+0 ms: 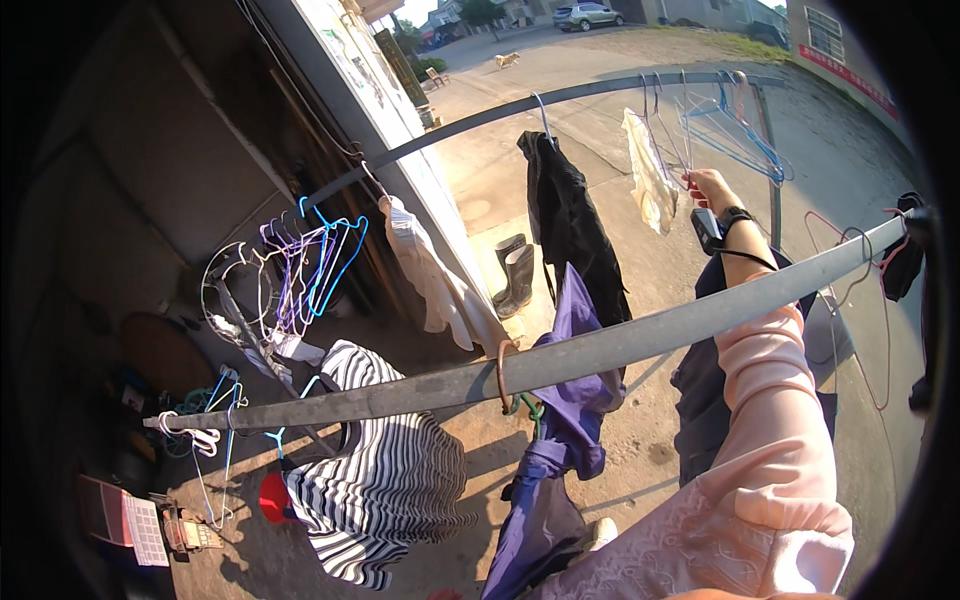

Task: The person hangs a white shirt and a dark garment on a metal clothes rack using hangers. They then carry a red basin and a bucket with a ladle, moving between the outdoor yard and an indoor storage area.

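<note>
R hand (710, 188) on hanger (672, 150) — lettered red banner (850, 78)

I look through the left fisheye on my head, aimed down and forward. The nearer rail (680, 325) sweeps close across the view, bowed by the lens; my right hand (710, 190) shows farther out, near the far rail (470, 120), and the yard (640, 48) opens beyond. Toward the dark left rim, I can't be sure what shows.

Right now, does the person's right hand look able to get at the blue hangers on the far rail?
Probably yes: the right hand is beyond the near rail and close to the blue hangers, though a thin pale hanger hangs at its fingers.
</note>
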Demonstrator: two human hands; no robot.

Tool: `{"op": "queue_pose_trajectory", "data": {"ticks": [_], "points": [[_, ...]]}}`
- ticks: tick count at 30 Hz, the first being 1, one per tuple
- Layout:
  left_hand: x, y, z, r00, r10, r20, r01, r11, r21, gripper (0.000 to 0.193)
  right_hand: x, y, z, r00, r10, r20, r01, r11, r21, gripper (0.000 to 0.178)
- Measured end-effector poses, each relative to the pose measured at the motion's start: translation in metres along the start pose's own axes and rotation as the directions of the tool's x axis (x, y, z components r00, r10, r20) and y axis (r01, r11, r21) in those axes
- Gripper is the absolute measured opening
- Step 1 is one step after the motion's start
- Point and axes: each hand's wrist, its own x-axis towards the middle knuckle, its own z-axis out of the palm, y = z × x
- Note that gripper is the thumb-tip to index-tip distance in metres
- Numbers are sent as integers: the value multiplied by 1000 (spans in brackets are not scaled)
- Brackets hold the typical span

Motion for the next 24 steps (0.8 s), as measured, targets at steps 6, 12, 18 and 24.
{"op": "queue_pose_trajectory", "data": {"ticks": [6, 12, 18, 24], "points": [[6, -13, -9, 1000, 8, -8, -8, 1000, -1, 26, 26, 14, 0, 833, -110, -542, -97, 936, -339, 23], [10, -23, -10, 1000, 2, -28, -2, 1000, 4, 32, 64, 32, -2, 997, 52, 57, 9, 660, -752, 25], [7, -21, -7, 1000, -5, -24, 4, 1000, -8, 37, 26, 17, 0, 927, -138, -348, -71, 848, -525, 30], [8, -24, -9, 1000, 19, -17, -18, 999, 36, 36, -25, -22, -12, 889, -275, -365, 8, 809, -588, 43]]}}
